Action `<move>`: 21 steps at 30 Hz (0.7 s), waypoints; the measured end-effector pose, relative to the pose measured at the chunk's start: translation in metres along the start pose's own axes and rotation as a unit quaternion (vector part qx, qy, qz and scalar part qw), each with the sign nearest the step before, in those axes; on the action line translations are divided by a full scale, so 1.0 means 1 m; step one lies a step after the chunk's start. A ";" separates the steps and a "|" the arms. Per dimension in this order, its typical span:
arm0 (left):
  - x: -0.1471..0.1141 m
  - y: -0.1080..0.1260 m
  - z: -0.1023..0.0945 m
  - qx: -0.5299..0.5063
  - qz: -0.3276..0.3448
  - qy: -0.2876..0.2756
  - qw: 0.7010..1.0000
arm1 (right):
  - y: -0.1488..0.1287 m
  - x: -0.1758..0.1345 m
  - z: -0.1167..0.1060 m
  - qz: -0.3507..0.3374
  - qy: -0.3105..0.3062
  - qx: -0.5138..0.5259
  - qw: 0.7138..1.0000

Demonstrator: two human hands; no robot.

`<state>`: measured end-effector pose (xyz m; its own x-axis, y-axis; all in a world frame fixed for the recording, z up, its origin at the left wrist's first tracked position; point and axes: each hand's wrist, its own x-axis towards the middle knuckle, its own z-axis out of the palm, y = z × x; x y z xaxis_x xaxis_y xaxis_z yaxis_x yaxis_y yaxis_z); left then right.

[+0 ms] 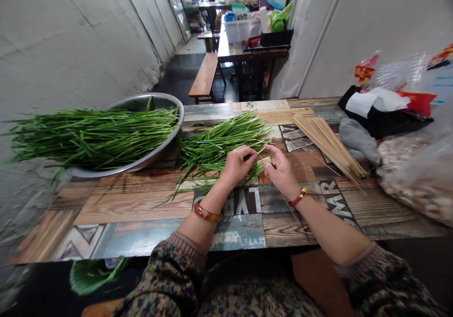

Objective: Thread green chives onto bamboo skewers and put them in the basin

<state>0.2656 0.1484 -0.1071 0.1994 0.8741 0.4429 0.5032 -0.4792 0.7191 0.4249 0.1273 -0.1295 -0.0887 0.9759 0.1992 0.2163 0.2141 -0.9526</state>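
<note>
Resting on the patterned table (141,208), the person's two forearms reach forward, a bracelet on each wrist. The left hand (236,166) has its fingers curled shut over a small bunch of chives (256,168), and the right hand (281,168) pinches the same bunch from the other side, with a thin skewer (293,213) running back from it toward the table's near edge. Just beyond the hands lies a loose pile of chives (219,142) on the table. To the right, a heap of bamboo skewers (329,142) fans out. Farther left, a metal basin (155,154) carries a long sheaf of greens (92,135) across its rim. Plastic bags (414,166) sit at the far right.
</note>
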 end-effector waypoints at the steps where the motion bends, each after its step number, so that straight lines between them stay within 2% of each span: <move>1: 0.000 0.000 0.000 0.000 0.002 -0.007 1.000 | 0.000 0.000 0.000 -0.004 -0.003 0.001 1.000; 6: -0.001 -0.001 0.001 -0.009 0.012 -0.054 0.998 | -0.001 0.001 0.000 -0.008 -0.012 0.014 1.000; 11: -0.002 0.002 -0.005 -0.017 -0.002 -0.059 0.998 | 0.003 0.003 0.001 -0.004 -0.009 0.037 0.999; 16: -0.003 0.005 -0.010 -0.002 0.018 -0.115 0.993 | 0.003 0.003 0.000 -0.014 -0.014 0.033 0.999; 21: -0.003 0.000 -0.008 -0.004 0.034 -0.134 0.990 | 0.003 0.001 -0.001 -0.007 -0.013 0.017 1.000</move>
<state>0.2584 0.1447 -0.1039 0.4497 0.8287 0.3333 0.4750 -0.5378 0.6965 0.4269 0.1294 -0.1320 -0.1169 0.9712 0.2075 0.1807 0.2263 -0.9572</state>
